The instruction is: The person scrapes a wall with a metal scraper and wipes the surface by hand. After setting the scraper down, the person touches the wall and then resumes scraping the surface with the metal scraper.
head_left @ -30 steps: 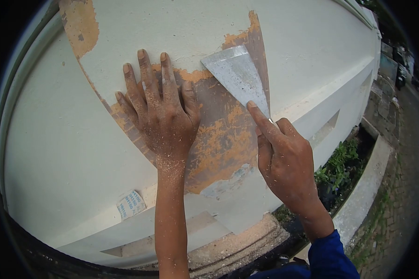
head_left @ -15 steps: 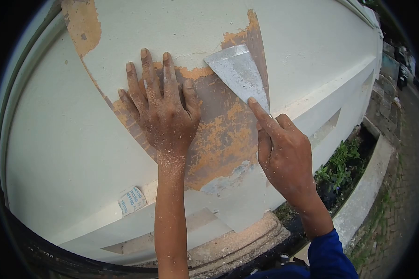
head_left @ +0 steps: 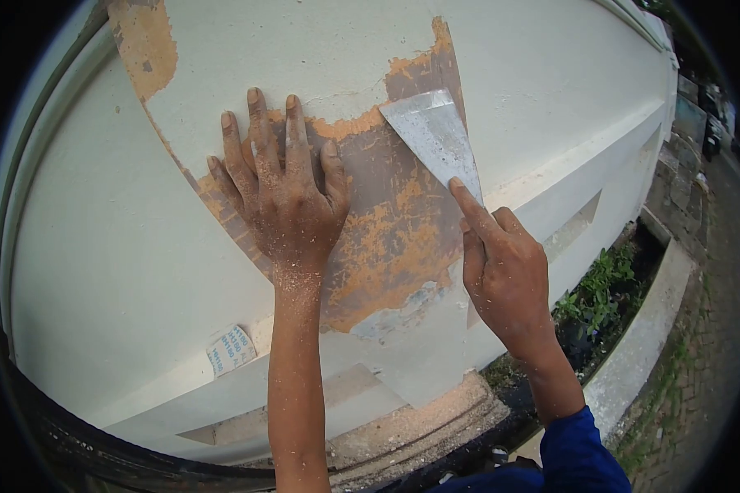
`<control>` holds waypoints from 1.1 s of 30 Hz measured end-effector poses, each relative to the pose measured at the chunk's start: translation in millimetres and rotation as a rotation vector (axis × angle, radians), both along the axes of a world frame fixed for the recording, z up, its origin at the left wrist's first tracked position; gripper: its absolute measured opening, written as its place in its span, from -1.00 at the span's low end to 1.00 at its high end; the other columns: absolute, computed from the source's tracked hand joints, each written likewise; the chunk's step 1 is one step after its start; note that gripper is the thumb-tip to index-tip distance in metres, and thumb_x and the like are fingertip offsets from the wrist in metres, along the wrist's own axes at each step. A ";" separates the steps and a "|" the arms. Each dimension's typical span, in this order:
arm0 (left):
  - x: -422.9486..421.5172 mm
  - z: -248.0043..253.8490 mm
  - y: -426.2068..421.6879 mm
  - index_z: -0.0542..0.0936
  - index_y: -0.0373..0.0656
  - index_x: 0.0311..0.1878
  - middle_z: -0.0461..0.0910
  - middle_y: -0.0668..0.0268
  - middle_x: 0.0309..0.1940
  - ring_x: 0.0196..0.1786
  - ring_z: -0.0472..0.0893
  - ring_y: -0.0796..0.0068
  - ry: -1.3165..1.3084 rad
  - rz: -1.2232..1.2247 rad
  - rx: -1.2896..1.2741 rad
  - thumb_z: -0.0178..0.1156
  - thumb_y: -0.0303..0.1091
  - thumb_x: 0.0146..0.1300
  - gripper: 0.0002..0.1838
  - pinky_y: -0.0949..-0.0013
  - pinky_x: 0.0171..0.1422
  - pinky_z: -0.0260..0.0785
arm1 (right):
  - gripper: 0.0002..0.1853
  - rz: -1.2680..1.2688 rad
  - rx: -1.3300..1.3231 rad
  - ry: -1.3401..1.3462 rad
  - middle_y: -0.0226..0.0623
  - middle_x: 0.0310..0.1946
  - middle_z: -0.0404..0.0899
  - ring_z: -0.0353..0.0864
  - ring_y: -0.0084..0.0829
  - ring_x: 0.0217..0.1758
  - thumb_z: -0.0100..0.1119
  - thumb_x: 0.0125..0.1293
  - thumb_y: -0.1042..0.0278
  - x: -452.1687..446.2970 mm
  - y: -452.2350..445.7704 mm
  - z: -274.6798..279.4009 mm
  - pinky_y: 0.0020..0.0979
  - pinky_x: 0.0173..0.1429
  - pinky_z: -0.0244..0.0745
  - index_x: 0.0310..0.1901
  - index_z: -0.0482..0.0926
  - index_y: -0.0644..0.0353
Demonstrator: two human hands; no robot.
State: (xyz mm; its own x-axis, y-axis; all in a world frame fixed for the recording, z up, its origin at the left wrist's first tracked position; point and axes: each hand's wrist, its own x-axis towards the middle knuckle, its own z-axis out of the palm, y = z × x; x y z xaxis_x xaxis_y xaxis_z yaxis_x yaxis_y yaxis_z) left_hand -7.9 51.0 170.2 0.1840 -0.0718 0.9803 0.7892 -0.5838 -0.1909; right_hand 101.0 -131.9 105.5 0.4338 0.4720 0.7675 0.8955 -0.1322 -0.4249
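My left hand [head_left: 292, 205] lies flat with fingers spread on the pale wall [head_left: 320, 49], partly over the scraped patch [head_left: 386, 214] of brown and orange. Dust and flakes cover its back and wrist. My right hand [head_left: 508, 275] is wrapped round a wide metal scraper [head_left: 437, 138], its index finger stretched along the blade. The blade lies against the upper right of the patch, its broad edge pointing up and left. The scraper's handle is hidden in my palm.
A piece of printed sandpaper [head_left: 231, 352] rests on the ledge at lower left. Crumbs lie on the rough base [head_left: 419, 435] below. Green plants [head_left: 600, 292] grow in a trough beside a concrete kerb [head_left: 645, 337], with a brick path [head_left: 698, 386] further right.
My right hand and the scraper have shifted slightly right and down across the patch. My left hand has hardly moved.
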 end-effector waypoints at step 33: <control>-1.5 0.4 0.1 0.55 0.13 0.25 0.23 0.37 0.48 0.56 0.04 0.21 0.005 -0.030 0.008 0.12 -0.07 0.19 -0.49 -0.04 0.62 -0.37 | -0.48 -0.037 -0.037 -0.096 -0.25 -0.51 0.43 0.37 -0.52 -0.67 0.15 0.31 0.44 5.3 -2.6 7.2 -0.43 -0.62 0.33 0.33 0.43 0.06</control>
